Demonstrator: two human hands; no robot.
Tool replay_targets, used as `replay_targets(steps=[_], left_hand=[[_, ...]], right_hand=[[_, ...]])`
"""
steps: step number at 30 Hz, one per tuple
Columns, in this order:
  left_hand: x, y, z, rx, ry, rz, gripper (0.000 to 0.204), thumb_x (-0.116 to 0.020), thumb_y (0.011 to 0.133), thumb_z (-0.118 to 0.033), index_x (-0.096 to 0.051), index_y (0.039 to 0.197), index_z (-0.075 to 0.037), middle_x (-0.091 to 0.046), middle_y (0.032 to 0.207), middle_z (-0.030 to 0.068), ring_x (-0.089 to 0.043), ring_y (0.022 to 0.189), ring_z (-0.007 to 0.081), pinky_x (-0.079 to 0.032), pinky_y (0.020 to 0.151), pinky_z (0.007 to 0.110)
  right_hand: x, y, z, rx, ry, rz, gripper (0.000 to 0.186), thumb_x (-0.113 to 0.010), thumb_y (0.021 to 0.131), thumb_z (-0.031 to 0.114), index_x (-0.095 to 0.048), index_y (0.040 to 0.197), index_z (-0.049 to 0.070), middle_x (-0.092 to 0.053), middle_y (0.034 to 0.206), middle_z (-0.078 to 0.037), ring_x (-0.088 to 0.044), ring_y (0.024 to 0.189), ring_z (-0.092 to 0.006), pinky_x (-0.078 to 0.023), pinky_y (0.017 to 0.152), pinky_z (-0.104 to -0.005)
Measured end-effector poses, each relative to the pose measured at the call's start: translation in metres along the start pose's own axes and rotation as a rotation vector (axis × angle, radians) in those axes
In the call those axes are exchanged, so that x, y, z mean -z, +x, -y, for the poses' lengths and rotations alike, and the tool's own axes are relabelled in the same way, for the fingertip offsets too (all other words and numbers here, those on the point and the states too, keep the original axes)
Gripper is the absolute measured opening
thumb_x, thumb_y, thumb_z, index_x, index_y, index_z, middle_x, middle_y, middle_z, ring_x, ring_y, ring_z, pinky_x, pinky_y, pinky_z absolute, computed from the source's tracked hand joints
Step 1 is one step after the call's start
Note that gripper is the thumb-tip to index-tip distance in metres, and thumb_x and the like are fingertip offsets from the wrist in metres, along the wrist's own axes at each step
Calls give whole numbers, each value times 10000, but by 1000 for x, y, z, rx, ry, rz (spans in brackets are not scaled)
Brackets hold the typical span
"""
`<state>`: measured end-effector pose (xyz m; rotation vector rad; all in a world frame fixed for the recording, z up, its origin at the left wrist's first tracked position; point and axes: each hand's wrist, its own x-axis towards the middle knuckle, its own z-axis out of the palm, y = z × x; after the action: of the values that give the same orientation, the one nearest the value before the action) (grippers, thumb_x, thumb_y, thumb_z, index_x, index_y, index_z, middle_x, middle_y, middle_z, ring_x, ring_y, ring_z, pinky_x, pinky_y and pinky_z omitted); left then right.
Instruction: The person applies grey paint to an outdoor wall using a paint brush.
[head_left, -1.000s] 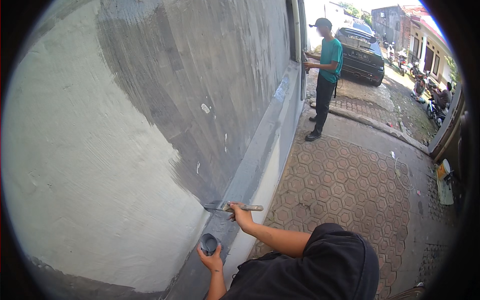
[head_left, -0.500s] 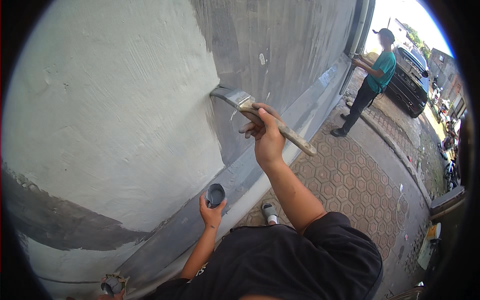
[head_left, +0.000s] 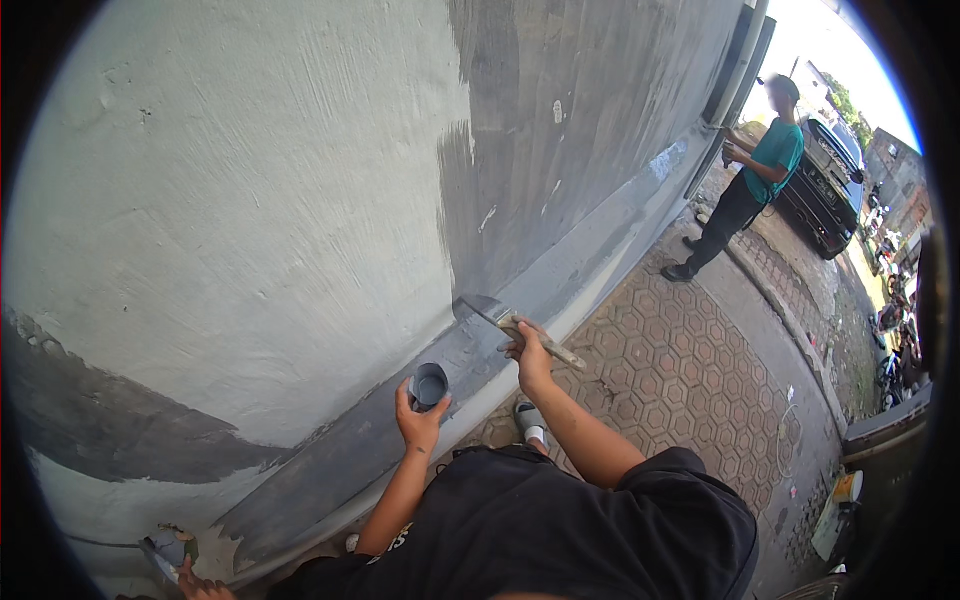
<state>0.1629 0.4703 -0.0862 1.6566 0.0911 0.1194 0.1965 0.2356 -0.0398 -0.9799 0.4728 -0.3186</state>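
My left hand [head_left: 419, 428] is closed round a small round cup [head_left: 430, 384] with grey paint in it, held close to the wall [head_left: 300, 200]. My right hand [head_left: 532, 362] grips the handle of a wide flat paintbrush [head_left: 487, 309]. Its bristles touch the wall low down, where the pale coat meets the dark grey area and the grey band [head_left: 400, 430] along the base. Wet-looking dark grey paint [head_left: 500, 180] with streaky brush marks covers the wall to the right of the pale part.
Another person's hand [head_left: 205, 588] shows at the lower left, near a grey-smeared object. Further off, a person in a teal shirt [head_left: 778, 150] stands at the wall's far end. Hexagonal paving [head_left: 680, 370] lies beneath, with a dark car [head_left: 825, 185] beyond.
My right hand has brought the paintbrush down the wall, from the middle of the paint edge to the base band. The cup stays in my left hand, and the view has shifted slightly.
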Motion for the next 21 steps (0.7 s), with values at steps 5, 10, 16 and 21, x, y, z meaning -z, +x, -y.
replay_targets(steps=[5, 10, 16, 21], left_hand=[[3, 3, -20, -94, 144, -33, 774, -922, 692, -161, -513, 1324, 19, -611, 1216, 162, -624, 1095, 275, -509, 926, 369], [0, 9, 2, -46, -18, 25, 792, -918, 685, -146, -503, 1335, 31, -594, 1263, 184, -602, 1147, 296, -493, 996, 398], [1, 4, -11, -108, 23, 60, 807, -919, 678, -138, -496, 1343, 39, -576, 1290, 199, -587, 1173, 323, -493, 1011, 412], [-11, 11, -2, -127, 65, 98, 802, -900, 700, -67, -465, 1365, 41, -521, 1335, 192, -561, 1201, 300, -482, 1038, 408]], right_hand=[[-1, 6, -18, -12, -115, -116, 353, -568, 967, 231, -604, 1251, 24, -724, 1046, -146, -687, 655, -211, -511, 582, -298], [-69, 8, 47, 95, -4, 28, 332, -571, 966, 218, -641, 1205, -2, -725, 1004, -147, -680, 618, -220, -508, 563, -299], [-118, -37, 159, 363, 247, 152, 305, -559, 988, 210, -639, 1186, -8, -723, 1030, -172, -683, 653, -229, -511, 593, -303], [-137, -32, 202, 563, 370, 243, 282, -543, 1003, 214, -630, 1181, 13, -718, 1034, -179, -686, 683, -247, -511, 615, -322]])
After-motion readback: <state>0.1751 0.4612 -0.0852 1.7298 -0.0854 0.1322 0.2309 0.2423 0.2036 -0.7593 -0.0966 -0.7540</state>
